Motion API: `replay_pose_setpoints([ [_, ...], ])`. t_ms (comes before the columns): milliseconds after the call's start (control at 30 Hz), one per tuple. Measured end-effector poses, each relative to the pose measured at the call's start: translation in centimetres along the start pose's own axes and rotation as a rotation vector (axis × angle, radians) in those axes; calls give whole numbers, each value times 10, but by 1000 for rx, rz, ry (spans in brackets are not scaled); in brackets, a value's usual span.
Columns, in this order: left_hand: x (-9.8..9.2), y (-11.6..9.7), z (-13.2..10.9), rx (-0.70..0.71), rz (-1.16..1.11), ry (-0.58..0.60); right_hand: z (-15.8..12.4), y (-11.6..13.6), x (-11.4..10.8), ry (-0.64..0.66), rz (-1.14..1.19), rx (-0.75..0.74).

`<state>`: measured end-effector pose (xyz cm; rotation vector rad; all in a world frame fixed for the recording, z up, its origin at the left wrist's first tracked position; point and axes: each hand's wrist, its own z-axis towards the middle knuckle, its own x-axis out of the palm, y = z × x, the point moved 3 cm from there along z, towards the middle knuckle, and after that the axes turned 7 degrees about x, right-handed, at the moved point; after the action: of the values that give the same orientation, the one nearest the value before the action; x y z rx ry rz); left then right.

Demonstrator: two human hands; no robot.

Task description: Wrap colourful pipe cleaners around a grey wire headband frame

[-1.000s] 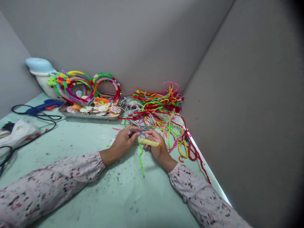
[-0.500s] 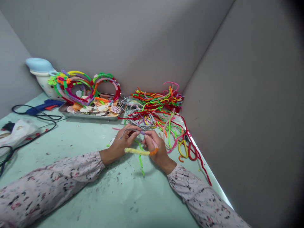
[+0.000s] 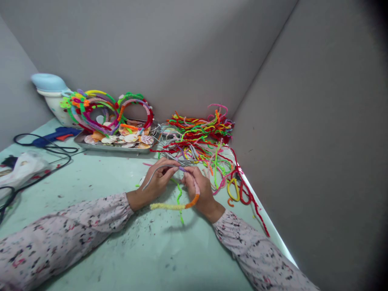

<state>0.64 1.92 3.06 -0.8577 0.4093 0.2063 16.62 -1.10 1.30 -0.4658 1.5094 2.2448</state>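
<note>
Between my hands is a curved headband [image 3: 168, 206], wrapped in fuzzy pipe cleaner: yellow at the free end, then orange, pale pink and purple. My left hand [image 3: 156, 180] pinches it near the purple part, where a bare grey band [image 3: 152, 180] curves back over the fingers. My right hand [image 3: 201, 190] is closed on the pink and purple stretch, fingertips close to the left ones. A green pipe cleaner [image 3: 178, 198] lies on the table below the hands, partly hidden by them and by the yellow end.
Behind stands a metal tray [image 3: 115, 148] of seashells [image 3: 130, 138] with finished headbands [image 3: 136, 99]. Loose pipe cleaners [image 3: 200, 127] pile up at the back right, scissors [image 3: 233, 190] near the right edge. At left are a blue glue gun [image 3: 54, 135], black cord [image 3: 65, 150] and lidded container [image 3: 51, 83].
The headband has turned in my fingers: its yellow end swings down and left toward me, and the grey end shows longer beside my left hand. Both hands stay nearly in place.
</note>
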Motion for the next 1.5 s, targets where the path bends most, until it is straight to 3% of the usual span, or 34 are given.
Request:
replay_pose_setpoints([
  [433, -2, -8, 1, 23, -17, -37, 0, 7, -1, -63, -121, -123],
  [800, -2, -7, 0, 22, -33, -15, -1, 7, -2, -33, -57, -55],
  [1233, -1, -4, 1, -60, 13, 35, 0, 7, -2, -2, 3, -25],
  [1500, 2, -5, -1, -204, -139, 61, 1, 4, -2, 19, 45, 28],
])
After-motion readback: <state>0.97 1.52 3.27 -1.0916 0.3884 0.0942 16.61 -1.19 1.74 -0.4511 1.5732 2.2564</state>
